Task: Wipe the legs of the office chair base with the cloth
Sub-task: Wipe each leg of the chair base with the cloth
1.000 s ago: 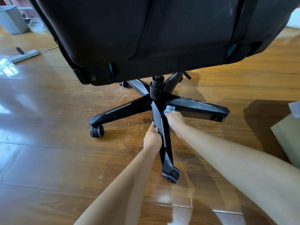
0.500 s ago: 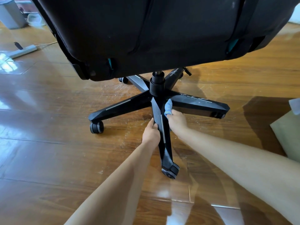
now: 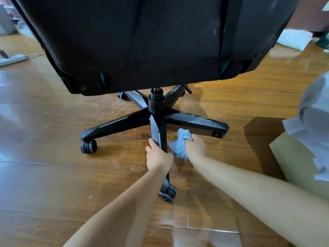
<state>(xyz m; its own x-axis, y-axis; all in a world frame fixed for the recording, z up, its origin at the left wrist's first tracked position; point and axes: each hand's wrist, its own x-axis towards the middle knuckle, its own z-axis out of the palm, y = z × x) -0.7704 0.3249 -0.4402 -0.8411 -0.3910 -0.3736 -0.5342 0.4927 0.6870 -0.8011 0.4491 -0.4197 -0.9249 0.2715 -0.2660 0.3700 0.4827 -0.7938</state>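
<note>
A black five-legged office chair base stands on a wooden floor under the dark seat back. One leg points straight toward me and ends in a castor. My left hand grips this leg from its left side. My right hand holds a bunched blue and yellow striped cloth pressed against the right side of the same leg, just right of my left hand. Two more legs spread out to the left and right.
A cardboard box with a pale plastic bag on it stands at the right. A white power strip lies far left, with a grey bin behind it. A white object lies at the far right. The floor is glossy.
My right hand has slid the cloth from near the hub down along the near leg's right side toward me. The left hand has kept its grip on the leg.
</note>
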